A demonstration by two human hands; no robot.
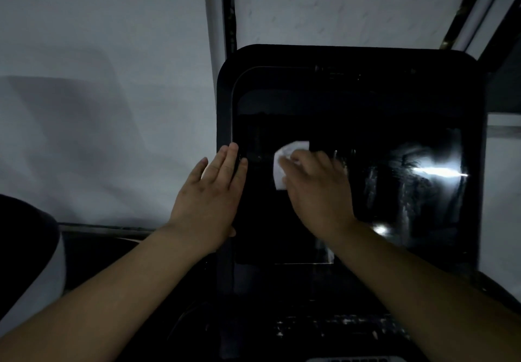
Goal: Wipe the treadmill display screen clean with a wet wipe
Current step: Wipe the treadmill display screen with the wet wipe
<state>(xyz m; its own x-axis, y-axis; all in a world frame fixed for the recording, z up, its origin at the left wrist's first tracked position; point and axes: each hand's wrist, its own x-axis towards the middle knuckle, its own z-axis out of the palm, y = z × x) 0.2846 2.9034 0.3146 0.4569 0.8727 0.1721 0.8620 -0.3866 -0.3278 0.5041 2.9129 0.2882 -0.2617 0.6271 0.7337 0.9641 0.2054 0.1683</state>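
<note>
The treadmill display screen [366, 102] is a large black glossy panel in a dark rounded frame, filling the middle and right of the head view. My right hand [318, 189] presses a white wet wipe [284, 158] flat against the screen's left-middle area; the wipe sticks out past my fingertips. Wet streaks and a bright reflection show on the glass to the right of that hand. My left hand [211, 195] lies flat with fingers together on the frame's left edge, holding nothing.
A white wall [98, 93] stands behind and left of the display. Dark vertical trim [228, 9] runs up behind the frame. The treadmill console [324, 328] lies dim below the screen. A dark and white rounded object [31, 249] sits at the left edge.
</note>
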